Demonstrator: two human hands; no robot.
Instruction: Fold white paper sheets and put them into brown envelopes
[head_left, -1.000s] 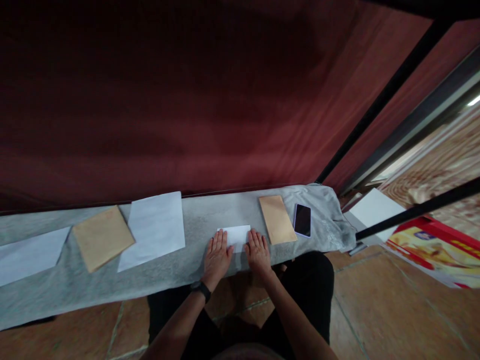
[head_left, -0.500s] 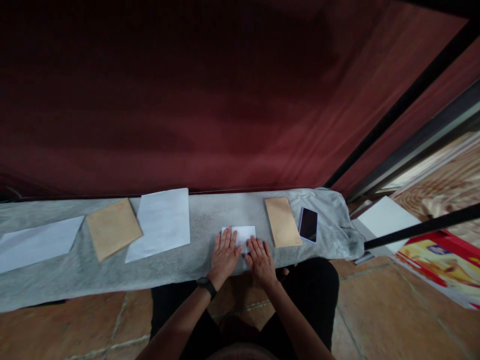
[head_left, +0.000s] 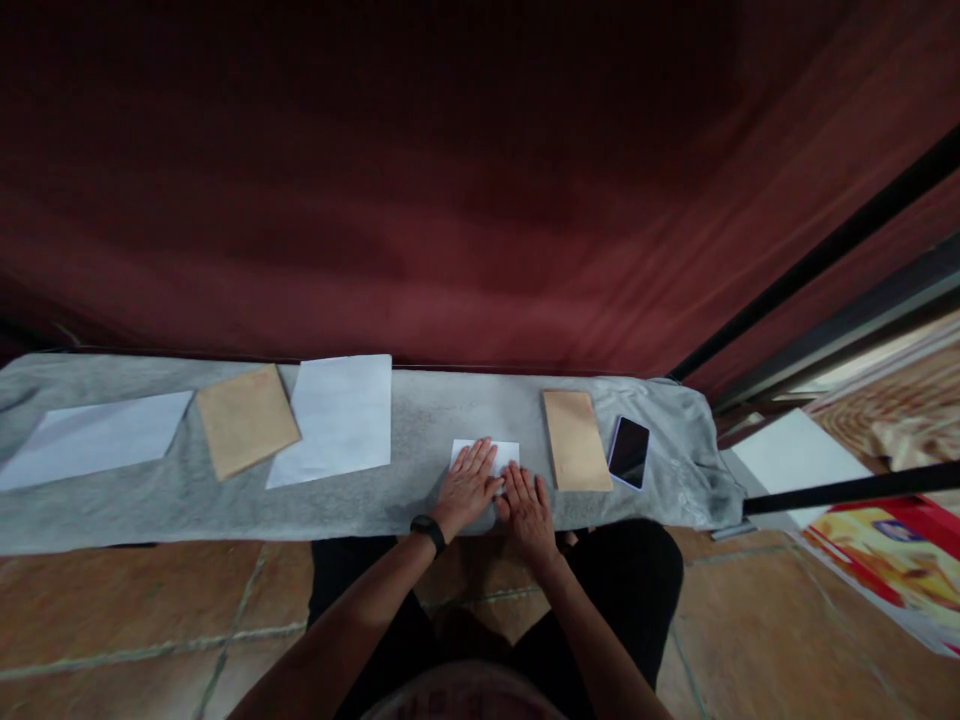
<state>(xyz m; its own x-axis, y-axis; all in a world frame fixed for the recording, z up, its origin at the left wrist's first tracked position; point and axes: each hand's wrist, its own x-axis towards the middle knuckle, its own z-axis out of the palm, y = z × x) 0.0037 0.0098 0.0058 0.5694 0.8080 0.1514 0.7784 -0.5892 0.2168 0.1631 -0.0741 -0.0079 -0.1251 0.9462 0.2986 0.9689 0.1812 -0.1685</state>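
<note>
A small white piece of paper [head_left: 507, 453], apparently folded, lies on the grey cloth [head_left: 420, 420] in front of me. My left hand [head_left: 466, 487] rests flat over its left and middle part, fingers stretched out and pointing away from me. Beside it, my right hand [head_left: 528, 508] lies flat with extended fingers on the paper's lower right part. The two hands nearly meet at the thumbs and cover much of the sheet. To the right of my right hand is a tan envelope-like packet [head_left: 577, 442].
A phone [head_left: 629, 453] lies right of the packet. Leftward are a large white sheet [head_left: 341, 420], a square brown packet [head_left: 247, 422] and another white sheet [head_left: 105, 435]. A dark red curtain-like surface [head_left: 450, 250] rises behind. A black bar [head_left: 847, 490] and a red-and-yellow box [head_left: 900, 560] are at right.
My left hand has slid a little rightward across the paper, closer to my right hand. The camera view has tilted and shifted slightly. Both hands stay flat on the paper.
</note>
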